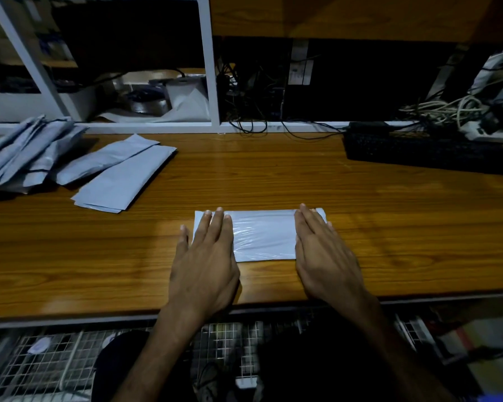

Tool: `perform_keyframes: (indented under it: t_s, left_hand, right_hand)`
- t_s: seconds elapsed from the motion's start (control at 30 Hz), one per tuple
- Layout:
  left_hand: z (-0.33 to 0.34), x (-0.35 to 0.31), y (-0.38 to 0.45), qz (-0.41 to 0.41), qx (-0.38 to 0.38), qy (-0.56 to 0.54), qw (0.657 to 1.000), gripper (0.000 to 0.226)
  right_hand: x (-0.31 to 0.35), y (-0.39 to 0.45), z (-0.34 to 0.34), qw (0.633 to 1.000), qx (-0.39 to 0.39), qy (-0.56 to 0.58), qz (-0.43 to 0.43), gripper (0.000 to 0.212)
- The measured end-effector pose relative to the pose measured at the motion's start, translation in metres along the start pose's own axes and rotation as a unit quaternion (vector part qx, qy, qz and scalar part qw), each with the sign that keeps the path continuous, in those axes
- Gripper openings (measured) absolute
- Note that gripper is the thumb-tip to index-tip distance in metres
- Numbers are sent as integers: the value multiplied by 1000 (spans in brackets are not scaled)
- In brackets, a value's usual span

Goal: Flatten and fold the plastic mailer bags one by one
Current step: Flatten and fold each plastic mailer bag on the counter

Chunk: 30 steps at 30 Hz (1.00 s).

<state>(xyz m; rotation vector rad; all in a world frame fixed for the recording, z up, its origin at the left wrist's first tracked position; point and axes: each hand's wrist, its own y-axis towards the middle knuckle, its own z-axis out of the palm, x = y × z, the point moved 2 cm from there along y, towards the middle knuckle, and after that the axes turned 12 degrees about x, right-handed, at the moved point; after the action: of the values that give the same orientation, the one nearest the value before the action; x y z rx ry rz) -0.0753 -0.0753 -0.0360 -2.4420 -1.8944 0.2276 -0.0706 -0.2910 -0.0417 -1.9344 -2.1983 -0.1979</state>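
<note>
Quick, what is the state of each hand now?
Left hand: open, pressing flat on the mailer bag.
Right hand: open, pressing flat on the same bag.

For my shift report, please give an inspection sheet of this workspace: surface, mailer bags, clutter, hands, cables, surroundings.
Surface: wooden desk, glossy.
Job's things: white mailer flat near front edge; folded pile at far left.
Clutter: keyboard at far right.
Hands: left hand and right hand press flat on the mailer's ends, fingers straight.
Cables: tangle behind keyboard; black cable along desk's back edge.
Surroundings: white frame behind; wire grid below desk.
</note>
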Motion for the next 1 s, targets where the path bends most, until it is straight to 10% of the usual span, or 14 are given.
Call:
perform_keyframes:
  t_s: [1.0]
  left_hand:
    - [-11,72,-45,-1,-6,-104,995,76]
  right_hand:
    - [-62,-30,-30,997,2,53,64,54]
